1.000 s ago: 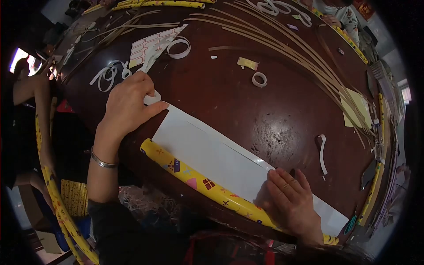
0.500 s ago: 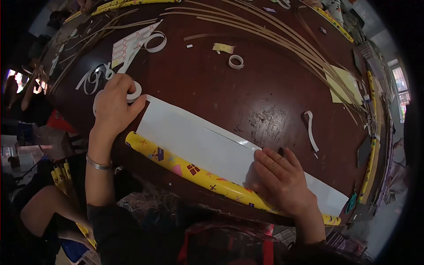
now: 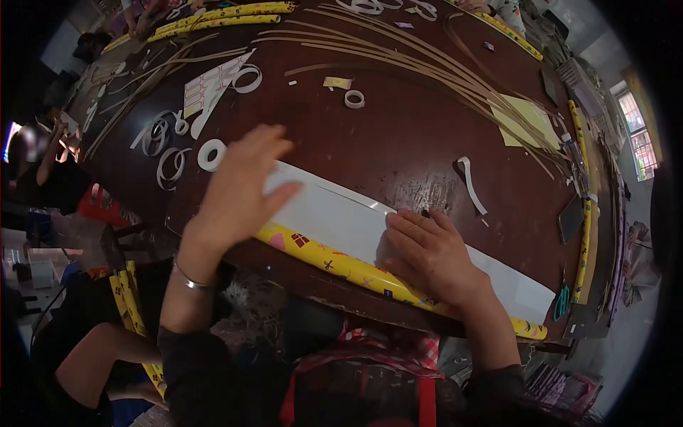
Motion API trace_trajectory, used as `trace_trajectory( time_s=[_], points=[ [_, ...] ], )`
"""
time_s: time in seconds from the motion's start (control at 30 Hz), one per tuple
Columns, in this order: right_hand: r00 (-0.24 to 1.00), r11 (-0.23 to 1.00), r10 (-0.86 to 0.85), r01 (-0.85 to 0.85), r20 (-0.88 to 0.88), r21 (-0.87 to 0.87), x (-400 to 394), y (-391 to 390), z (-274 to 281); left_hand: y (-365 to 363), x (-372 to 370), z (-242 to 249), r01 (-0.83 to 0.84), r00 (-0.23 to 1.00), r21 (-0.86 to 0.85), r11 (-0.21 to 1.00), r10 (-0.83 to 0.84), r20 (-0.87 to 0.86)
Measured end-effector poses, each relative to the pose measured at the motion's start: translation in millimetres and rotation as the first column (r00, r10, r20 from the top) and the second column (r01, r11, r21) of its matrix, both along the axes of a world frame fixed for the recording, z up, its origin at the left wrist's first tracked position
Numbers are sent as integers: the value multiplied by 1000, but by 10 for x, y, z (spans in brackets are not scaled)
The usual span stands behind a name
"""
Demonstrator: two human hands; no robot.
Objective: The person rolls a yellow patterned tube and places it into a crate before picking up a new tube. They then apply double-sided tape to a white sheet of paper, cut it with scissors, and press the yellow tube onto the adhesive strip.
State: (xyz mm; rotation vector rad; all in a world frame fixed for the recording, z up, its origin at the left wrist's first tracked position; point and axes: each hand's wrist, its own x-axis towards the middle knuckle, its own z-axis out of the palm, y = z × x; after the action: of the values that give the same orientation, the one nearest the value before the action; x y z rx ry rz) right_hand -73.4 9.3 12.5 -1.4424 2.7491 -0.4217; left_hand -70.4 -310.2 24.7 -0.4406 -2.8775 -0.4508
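Observation:
A long white sheet [image 3: 327, 213] lies slantwise on the dark red table [image 3: 284, 117], and a rolled yellow patterned paper [image 3: 341, 266] runs along its near edge. Over the sheet's left end is my left hand [image 3: 242, 188], slightly blurred, fingers spread and nothing in them; whether it touches the sheet I cannot tell. My right hand [image 3: 434, 256] lies flat with outstretched fingers across the sheet and the roll, right of the middle. A thin strip [image 3: 356, 199] rests along the sheet's far edge, its right end at my right fingertips.
Tape rolls [image 3: 211, 154] [image 3: 354, 99] and curled white strips [image 3: 171, 167] lie beyond the sheet. Long brown strips [image 3: 420, 60] cross the far side. At the right are green-handled scissors [image 3: 561, 302] and a pale yellow sheet [image 3: 523, 121]. Another person's hands [image 3: 135, 18] show at the far left.
My left hand has lifted from the sheet's left corner and moved right along it. My right hand stays flat on the sheet. The whole view has shifted slightly.

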Motion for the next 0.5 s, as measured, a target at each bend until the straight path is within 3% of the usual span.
trace_trajectory(
  time_s=[0.1,0.2,0.5],
  points=[
    [1000,1000,0,0,-8,-21,5,0,-6,643,132,58,309,911,29,951,-305,276],
    [1000,1000,7,-7,-10,-26,-5,7,-27,928,162,-124,412,854,-17,911,-380,354],
    [999,999,19,-18,28,-30,-34,60,-67,499,251,-81,293,883,-107,950,-226,412]
  ],
)
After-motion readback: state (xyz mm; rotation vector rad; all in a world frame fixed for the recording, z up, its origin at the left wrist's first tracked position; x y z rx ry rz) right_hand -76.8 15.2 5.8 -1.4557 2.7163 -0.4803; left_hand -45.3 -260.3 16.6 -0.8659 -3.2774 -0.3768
